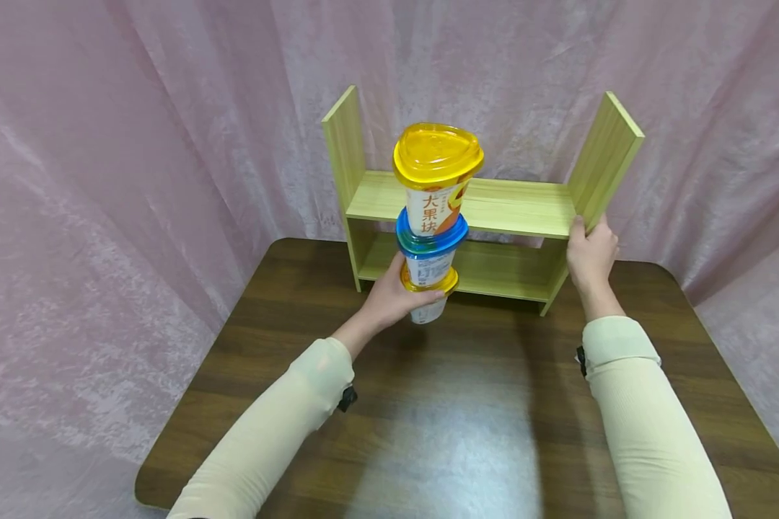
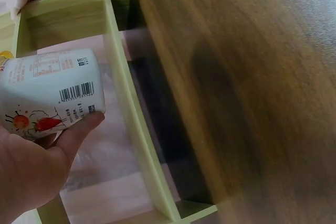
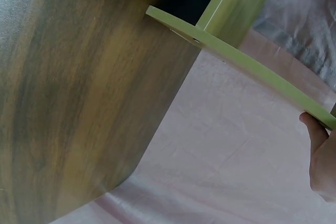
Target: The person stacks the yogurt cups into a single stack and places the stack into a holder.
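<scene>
My left hand grips the lower part of an upright stack of three lidded fruit cups. The top cup has a yellow lid, the middle cup a blue one, and the bottom cup a yellow one. In the left wrist view, fingers curl round a white cup with a barcode. The stack is in front of a pale wooden shelf; whether it touches the shelf is unclear. My right hand holds the shelf's right side panel, its thumb on the front edge.
The shelf has two boards between tall side panels and stands at the back of a dark brown wooden table. Pink curtains hang behind and beside the table.
</scene>
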A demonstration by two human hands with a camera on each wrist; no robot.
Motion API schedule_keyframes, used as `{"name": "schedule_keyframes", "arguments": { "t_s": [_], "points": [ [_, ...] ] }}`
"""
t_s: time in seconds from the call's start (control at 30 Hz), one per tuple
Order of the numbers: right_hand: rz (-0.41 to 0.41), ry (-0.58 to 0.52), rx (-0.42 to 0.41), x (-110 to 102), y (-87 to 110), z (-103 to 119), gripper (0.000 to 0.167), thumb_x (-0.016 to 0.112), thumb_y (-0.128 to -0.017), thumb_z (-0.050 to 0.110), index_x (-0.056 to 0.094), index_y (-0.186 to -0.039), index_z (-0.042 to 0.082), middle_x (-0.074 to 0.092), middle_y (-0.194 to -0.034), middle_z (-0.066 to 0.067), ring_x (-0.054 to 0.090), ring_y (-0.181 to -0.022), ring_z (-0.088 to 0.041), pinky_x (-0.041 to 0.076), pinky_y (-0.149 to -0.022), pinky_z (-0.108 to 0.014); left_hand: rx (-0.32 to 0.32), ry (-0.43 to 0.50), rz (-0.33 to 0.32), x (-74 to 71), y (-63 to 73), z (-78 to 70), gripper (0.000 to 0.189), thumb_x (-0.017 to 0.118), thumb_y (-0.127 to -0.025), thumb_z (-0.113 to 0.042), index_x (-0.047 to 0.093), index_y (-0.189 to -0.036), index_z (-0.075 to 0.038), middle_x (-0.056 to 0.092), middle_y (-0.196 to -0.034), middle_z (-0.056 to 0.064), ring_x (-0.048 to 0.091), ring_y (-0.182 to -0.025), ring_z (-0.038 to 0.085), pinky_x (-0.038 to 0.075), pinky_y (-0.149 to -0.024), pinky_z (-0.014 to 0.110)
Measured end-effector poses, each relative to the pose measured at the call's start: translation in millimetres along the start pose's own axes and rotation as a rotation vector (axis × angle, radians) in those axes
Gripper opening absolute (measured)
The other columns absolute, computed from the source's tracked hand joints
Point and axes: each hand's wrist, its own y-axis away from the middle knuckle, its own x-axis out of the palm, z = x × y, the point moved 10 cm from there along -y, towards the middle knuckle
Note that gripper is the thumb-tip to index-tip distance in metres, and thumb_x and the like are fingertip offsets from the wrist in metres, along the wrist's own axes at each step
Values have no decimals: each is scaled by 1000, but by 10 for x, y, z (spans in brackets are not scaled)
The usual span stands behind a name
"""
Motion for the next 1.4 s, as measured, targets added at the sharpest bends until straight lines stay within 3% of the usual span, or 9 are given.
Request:
{"name": "schedule_keyframes", "arguments": {
  "t_s": [0.33,0.6,0.87,1.4],
  "points": [
    [5,3,3,40,27,23,43,44,-104,35,58,-126,-1,62,-125,-32,55,-119,-54,39,-100,-62,-20,-18,17,-42,-71,-163,84,84,-82,-44,35,-148,-27,57,-135,-5,58,-120,18,48,-100,53],
    [0,3,-7,66,23,39,42,45,-104,34,57,-124,-1,62,-126,-32,54,-120,-54,39,-101,-62,17,3,31,-82,-193,-342,86,83,-83,-44,34,-150,-28,58,-137,-6,59,-119,16,48,-99,48],
    [-3,14,-6,83,29,37,42,44,-104,35,58,-122,-1,62,-125,-32,55,-119,-54,39,-100,-63,-29,-35,19,-124,-284,-416,87,82,-82,-50,35,-150,-24,59,-134,-4,61,-116,17,49,-97,47],
    [-14,11,-23,149,69,59,39,47,-104,33,58,-118,-1,63,-121,-33,55,-116,-56,40,-96,-63,6,-6,25,-249,-494,-703,84,81,-83,-51,36,-148,-25,57,-135,-6,60,-116,17,48,-98,50]
  ]
}}
